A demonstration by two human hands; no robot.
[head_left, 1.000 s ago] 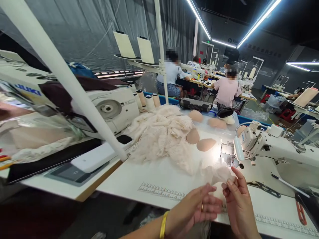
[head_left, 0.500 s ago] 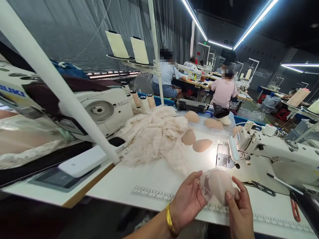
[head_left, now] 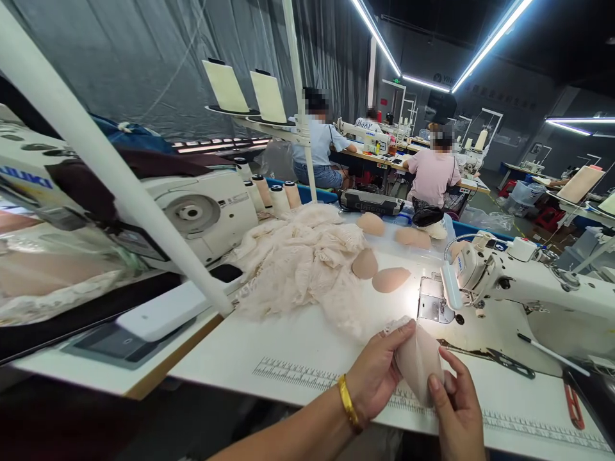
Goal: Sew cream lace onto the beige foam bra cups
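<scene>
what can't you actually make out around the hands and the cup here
All in the head view:
Underside of the foam cup: covered by the left hand and right hand.
Wrist of the right hand: cut off by the bottom edge.
Needle of the sewing machine: lost in lamp glare.
Ruler digits on the table: too small to read.

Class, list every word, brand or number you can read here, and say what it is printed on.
"JUKI": blue letters on the left sewing machine.
Black case: lettering blurred.
Table-edge ruler: numbers too small.
Right sewing machine badge: too small.
Padded cup: no text.
</scene>
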